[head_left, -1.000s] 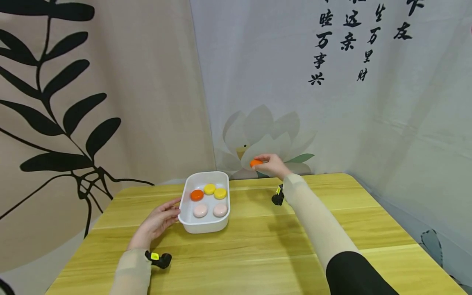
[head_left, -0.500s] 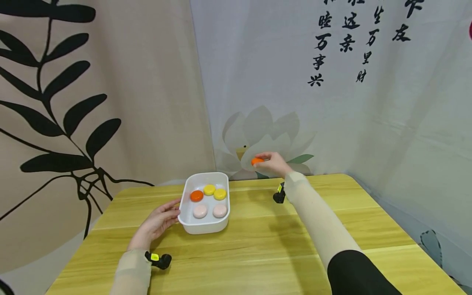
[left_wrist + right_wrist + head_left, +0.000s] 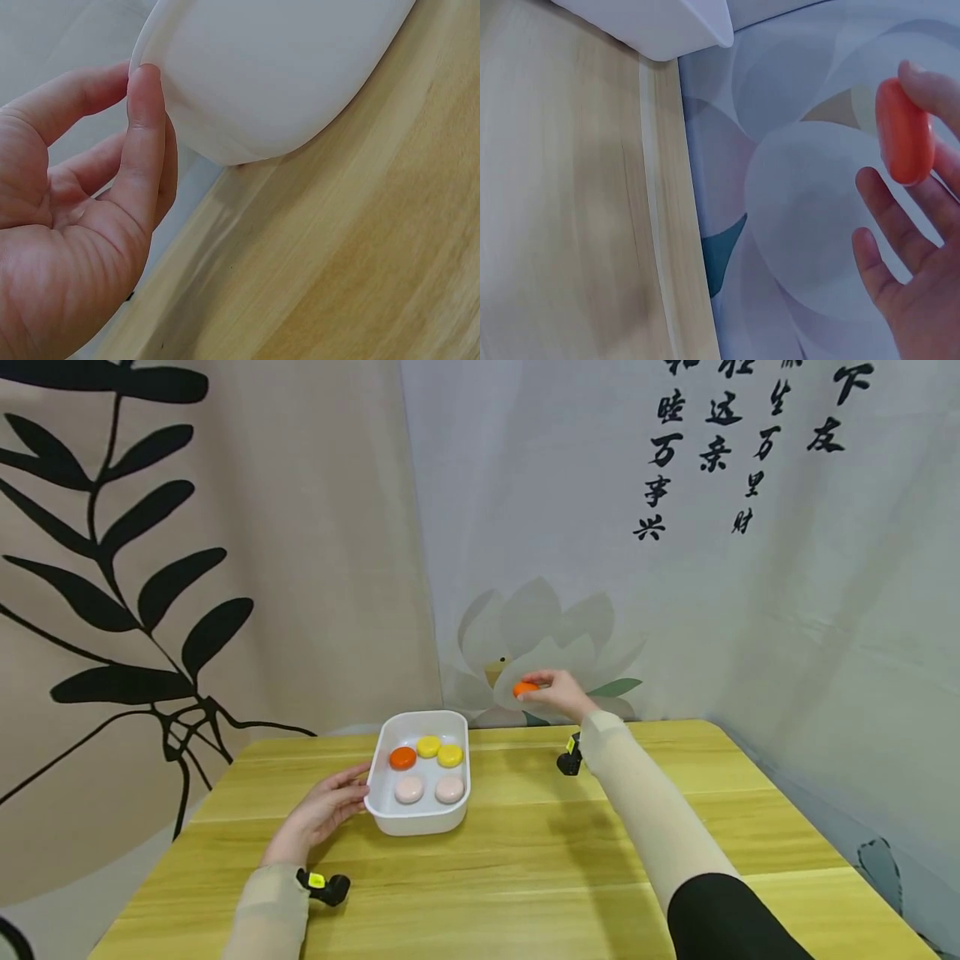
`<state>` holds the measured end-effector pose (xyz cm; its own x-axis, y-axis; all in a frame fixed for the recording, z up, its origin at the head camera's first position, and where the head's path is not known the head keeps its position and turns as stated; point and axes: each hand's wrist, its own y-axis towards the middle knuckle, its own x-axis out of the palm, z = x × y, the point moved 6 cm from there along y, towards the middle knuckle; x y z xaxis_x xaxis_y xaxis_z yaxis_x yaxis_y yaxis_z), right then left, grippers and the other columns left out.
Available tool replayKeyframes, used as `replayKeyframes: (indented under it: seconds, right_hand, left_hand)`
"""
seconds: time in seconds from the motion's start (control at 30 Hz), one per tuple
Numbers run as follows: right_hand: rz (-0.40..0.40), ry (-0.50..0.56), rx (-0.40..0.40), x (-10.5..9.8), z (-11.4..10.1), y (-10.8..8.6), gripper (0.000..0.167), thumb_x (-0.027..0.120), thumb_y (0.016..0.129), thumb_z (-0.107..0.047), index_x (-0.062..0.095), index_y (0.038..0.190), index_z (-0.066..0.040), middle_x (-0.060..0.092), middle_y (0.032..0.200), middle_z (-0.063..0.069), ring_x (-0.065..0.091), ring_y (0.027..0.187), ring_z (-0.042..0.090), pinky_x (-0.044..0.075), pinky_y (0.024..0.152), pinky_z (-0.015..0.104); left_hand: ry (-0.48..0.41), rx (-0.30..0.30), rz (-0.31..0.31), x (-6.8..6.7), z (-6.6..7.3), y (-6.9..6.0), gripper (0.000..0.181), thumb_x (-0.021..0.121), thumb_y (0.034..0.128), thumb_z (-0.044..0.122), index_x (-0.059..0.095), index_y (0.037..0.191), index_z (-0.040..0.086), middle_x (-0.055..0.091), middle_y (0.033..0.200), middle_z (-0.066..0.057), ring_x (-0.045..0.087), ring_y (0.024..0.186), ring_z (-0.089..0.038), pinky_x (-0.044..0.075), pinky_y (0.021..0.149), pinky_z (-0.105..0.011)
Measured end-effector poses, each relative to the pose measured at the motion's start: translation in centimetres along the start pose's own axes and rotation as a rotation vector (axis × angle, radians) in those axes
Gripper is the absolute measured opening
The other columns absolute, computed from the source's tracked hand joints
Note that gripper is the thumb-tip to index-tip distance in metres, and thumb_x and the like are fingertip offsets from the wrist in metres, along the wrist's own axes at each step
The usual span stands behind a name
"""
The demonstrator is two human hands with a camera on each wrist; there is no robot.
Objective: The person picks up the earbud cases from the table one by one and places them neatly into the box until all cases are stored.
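An orange disc [image 3: 904, 131], thick and glossy with rounded edges, is pinched between thumb and fingers of my right hand [image 3: 558, 692]. That hand is raised beyond the table's far edge, right of a white tray [image 3: 417, 824]; its other fingers are spread in the right wrist view. My left hand [image 3: 327, 810] holds the tray's left rim with its fingertips, and in the left wrist view the digits [image 3: 146, 112] meet the tray's wall. Inside the tray lie one orange-red disc [image 3: 402, 758], two yellow discs [image 3: 450, 756] and two pale pink discs [image 3: 449, 790].
The wooden table [image 3: 510, 893] runs under both forearms, and the tray stands near its far edge. Behind hangs a printed cloth [image 3: 562, 485] with leaves, a lotus and writing. Small black wrist cameras [image 3: 330, 889] sit at both cuffs.
My right hand has risen very slightly and moved a touch right, still pinching the orange disc. The left hand and tray stay in place. The head view has shifted a little.
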<state>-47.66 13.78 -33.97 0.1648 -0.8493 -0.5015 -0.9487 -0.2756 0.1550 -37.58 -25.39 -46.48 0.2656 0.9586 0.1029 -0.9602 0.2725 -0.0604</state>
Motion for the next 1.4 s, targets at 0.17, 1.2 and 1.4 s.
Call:
replayKeyframes:
  seconds: [0.17,1.2,1.4]
  right_hand:
    - [-0.015,0.018,0.001,0.8,-0.3,0.3,0.051,0.075,0.086,-0.021,0.059,0.131,-0.003,0.060,0.126,0.012,0.055,0.109,0.027,0.046,0.093,0.040]
    - [-0.069,0.042,-0.006,3.2,-1.2,1.2,0.051,0.075,0.086,-0.019,0.059,0.130,-0.001,0.063,0.119,0.010,0.059,0.104,0.024,0.050,0.091,0.036]
    - [-0.080,0.045,-0.010,3.5,-1.4,1.4,0.056,0.076,0.085,-0.021,0.057,0.133,-0.001,0.063,0.121,0.010,0.058,0.108,0.024,0.049,0.093,0.037]
  left_hand:
    - [0.002,-0.005,0.004,-0.1,0.1,-0.1,0.062,0.055,0.0969,0.002,0.023,0.149,-0.007,0.054,0.116,-0.018,0.061,0.088,-0.016,0.054,0.080,-0.024]
    - [0.019,-0.017,0.009,0.0,-0.2,0.0,0.062,0.056,0.0973,0.005,0.024,0.150,-0.006,0.051,0.123,-0.022,0.061,0.092,-0.017,0.054,0.082,-0.024]
    - [0.014,-0.010,0.013,-0.1,-0.2,0.1,0.062,0.055,0.0972,0.003,0.024,0.149,-0.006,0.052,0.122,-0.022,0.062,0.091,-0.018,0.054,0.081,-0.024]
